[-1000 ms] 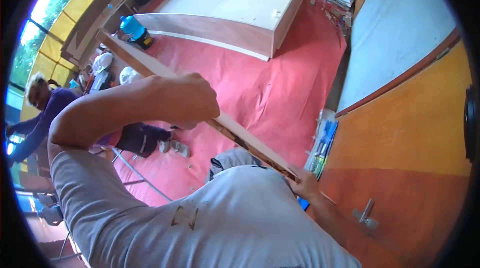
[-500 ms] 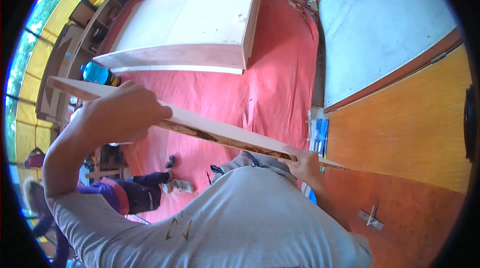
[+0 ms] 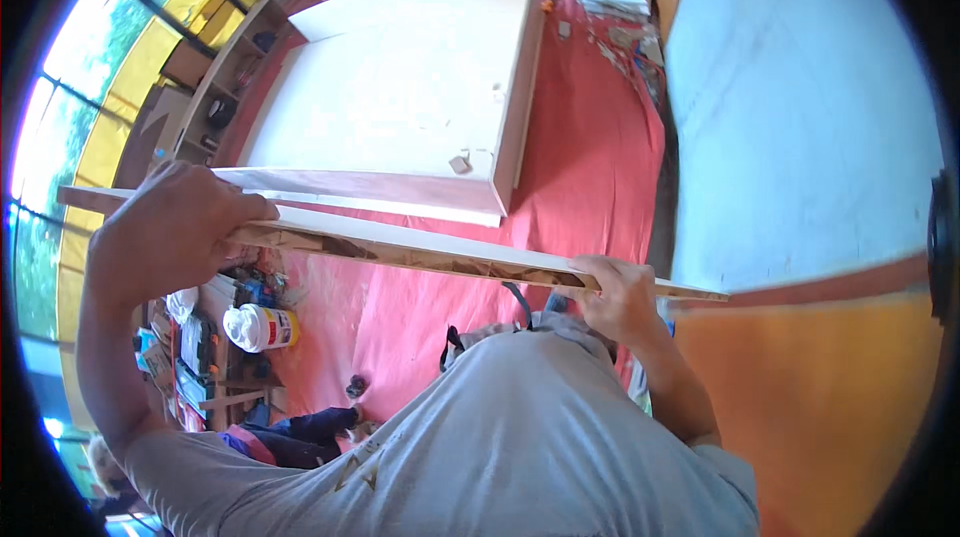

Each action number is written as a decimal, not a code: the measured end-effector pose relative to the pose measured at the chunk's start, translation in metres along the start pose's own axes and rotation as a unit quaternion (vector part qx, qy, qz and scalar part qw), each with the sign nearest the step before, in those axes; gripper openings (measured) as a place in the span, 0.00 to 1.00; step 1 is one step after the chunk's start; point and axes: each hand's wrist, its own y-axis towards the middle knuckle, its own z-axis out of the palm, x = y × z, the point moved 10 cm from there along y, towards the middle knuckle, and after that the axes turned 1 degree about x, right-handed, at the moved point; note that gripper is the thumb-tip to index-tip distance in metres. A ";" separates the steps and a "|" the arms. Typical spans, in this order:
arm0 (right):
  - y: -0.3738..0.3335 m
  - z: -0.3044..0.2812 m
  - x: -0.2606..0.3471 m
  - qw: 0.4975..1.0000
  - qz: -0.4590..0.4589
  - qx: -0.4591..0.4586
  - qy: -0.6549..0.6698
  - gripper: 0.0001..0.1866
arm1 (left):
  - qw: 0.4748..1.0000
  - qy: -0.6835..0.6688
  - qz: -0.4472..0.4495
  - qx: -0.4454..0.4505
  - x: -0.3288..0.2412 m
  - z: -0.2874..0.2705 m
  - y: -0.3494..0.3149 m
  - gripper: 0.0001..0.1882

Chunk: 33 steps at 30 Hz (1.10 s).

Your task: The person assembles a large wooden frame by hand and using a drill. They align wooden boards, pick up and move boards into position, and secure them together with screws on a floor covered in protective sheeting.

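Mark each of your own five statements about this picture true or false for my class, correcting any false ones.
1. The left hand and the right hand both hold the long wooden board. True.
2. The floor covering is blue. False: the floor covering is red.
3. A large, shallow wooden box lies beyond the board. True.
4. The white bucket is in the right hand. False: the white bucket is off to the left, held by neither hand.
5. The person's shirt is bright green. False: the shirt is grey.
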 end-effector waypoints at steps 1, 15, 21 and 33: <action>0.024 -0.008 -0.012 1.000 -0.008 0.009 0.000 0.18 | 1.000 -0.010 -0.007 0.000 0.006 -0.012 0.014 0.18; 0.387 -0.041 -0.160 0.979 -0.150 0.128 0.042 0.15 | 0.979 -0.129 -0.143 -0.061 0.168 -0.093 0.205 0.23; 0.511 -0.018 -0.252 0.966 -0.189 0.173 0.016 0.13 | 0.978 -0.156 -0.109 -0.085 0.219 -0.092 0.333 0.25; 0.738 -0.030 -0.461 0.951 -0.194 0.235 -0.050 0.19 | 0.963 -0.179 -0.143 -0.141 0.298 -0.183 0.620 0.16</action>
